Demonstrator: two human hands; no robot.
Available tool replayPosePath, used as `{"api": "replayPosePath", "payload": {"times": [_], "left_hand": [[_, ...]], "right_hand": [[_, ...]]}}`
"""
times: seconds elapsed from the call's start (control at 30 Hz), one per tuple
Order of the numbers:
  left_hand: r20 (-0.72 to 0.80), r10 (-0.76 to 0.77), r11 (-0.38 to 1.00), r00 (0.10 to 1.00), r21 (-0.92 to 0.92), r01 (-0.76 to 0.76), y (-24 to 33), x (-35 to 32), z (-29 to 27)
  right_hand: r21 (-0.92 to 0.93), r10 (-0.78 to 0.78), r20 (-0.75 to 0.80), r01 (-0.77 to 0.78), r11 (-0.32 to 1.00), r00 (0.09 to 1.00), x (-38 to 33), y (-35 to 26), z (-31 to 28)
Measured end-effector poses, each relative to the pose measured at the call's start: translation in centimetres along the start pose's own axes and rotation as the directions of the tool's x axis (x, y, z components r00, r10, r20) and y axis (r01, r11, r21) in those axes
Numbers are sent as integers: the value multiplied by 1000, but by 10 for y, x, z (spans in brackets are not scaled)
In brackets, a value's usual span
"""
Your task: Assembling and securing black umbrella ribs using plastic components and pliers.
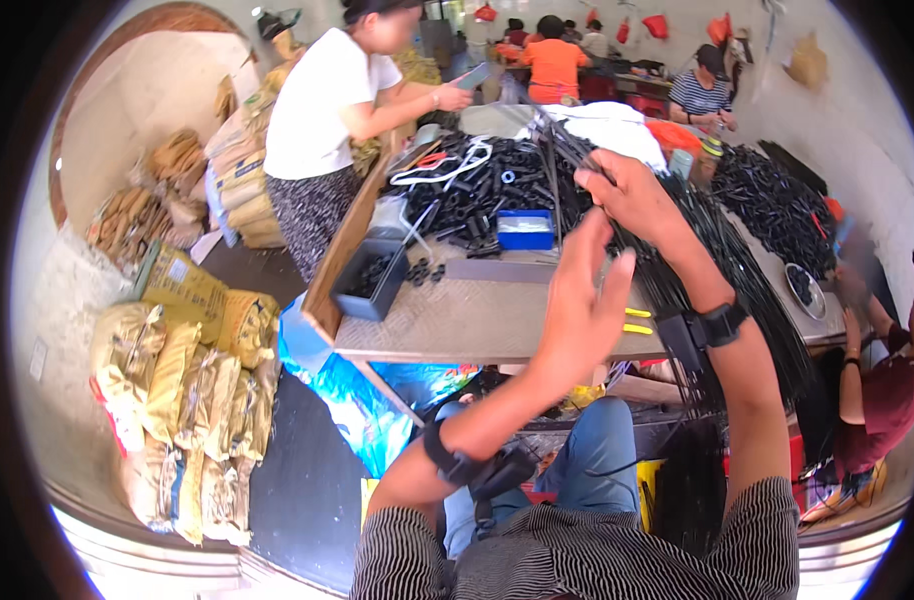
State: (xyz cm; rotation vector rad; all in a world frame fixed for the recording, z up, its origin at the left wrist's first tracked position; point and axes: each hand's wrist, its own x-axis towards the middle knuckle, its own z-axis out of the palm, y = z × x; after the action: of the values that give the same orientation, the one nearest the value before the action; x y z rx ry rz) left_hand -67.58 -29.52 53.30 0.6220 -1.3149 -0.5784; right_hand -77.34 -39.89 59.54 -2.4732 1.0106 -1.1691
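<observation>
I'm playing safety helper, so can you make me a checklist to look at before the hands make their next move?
1. Right hand gripping the thin black rods: ok.
2. Left hand empty: cannot tell; its fingers look spread, but it's blurred.
3. Grey bin standing upright on the table: ok.
4. Yellow-handled tool fully in view: not ok; just the handles show.
5. Tabletop tidy: not ok; black parts lie heaped.

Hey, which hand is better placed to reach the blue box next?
Probably your left hand: it looks open and nearer the blue box, while the right hand seems to hold black rods.
</observation>
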Motion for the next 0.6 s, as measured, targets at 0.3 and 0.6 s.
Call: {"api": "replayPosePath", "payload": {"times": [0.3,0.6], "left_hand": [[-49,-476,690,878,-640,338,-26,32,-40],[343,-472,718,812,-385,580,-21,24,-79]], "right_hand": [[-306,-25,-181,-32,952,983,-89,-47,47],[517,-85,433,-170,839,897,-151,44,52]]}}
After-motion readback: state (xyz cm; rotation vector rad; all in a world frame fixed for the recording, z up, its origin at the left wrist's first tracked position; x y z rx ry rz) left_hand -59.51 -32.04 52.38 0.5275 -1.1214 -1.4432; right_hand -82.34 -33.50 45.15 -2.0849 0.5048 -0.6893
